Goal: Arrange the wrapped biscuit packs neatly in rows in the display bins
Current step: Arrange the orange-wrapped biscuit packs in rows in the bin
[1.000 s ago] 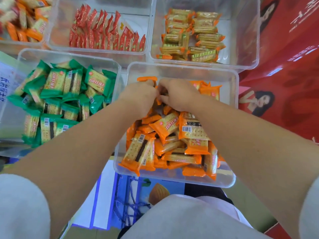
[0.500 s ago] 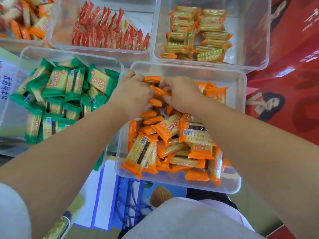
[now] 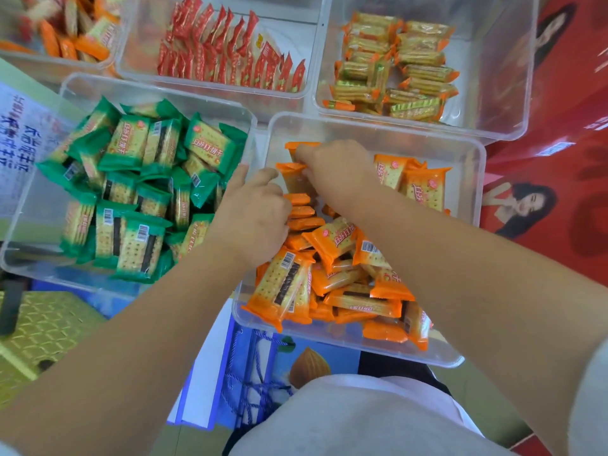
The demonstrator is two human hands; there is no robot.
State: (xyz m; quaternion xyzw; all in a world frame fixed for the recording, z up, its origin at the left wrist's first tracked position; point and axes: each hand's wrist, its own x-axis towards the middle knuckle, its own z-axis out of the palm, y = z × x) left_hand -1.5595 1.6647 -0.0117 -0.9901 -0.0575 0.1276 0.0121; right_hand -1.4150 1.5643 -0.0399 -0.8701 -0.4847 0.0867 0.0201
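Note:
A clear bin (image 3: 473, 179) in front of me holds orange biscuit packs. Most lie in a loose pile (image 3: 339, 245) in its near half. A short row of packs (image 3: 300, 205) stands on edge along the bin's left side. My right hand (image 3: 339, 174) reaches to the far end of that row and pinches an upright orange pack (image 3: 294, 148). At the row's left side, my left hand (image 3: 255, 212) has its fingers curled against the packs; its thumb is hidden.
A bin of green packs (image 3: 158, 90) stands at the left. Behind are bins of red packs (image 3: 230, 57), yellow-orange packs (image 3: 394, 67) and mixed orange packs (image 3: 75, 34). A red poster (image 3: 559, 126) is at the right, a blue bag (image 3: 263, 373) below.
My right hand has reached farther toward the bin's far left corner. My left hand has drawn back toward me along the left side of the standing row.

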